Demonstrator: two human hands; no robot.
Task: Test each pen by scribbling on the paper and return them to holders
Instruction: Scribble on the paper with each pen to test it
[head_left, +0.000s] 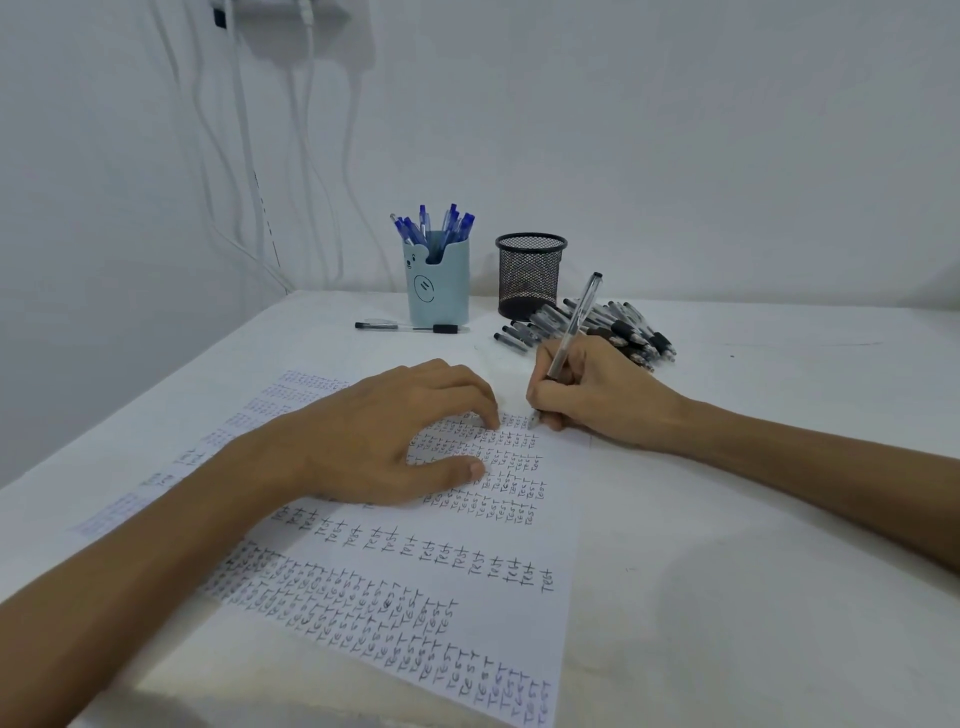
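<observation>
Currently: right grip clenched on pen, tip on paper at frame centre; left grip released, fingertips pinning paper. Risks, judged: left palm smearing fresh ink; crowded rows hiding a faint scribble; pile beside mesh holder rolling if nudged.

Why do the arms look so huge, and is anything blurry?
Head view: wide-angle lens stretches things near the edges, so forearms swell. Head view: soft light, faint shadow under the left hand on the paper. Head view: writing at the paper's far left is too blurred to read.
</observation>
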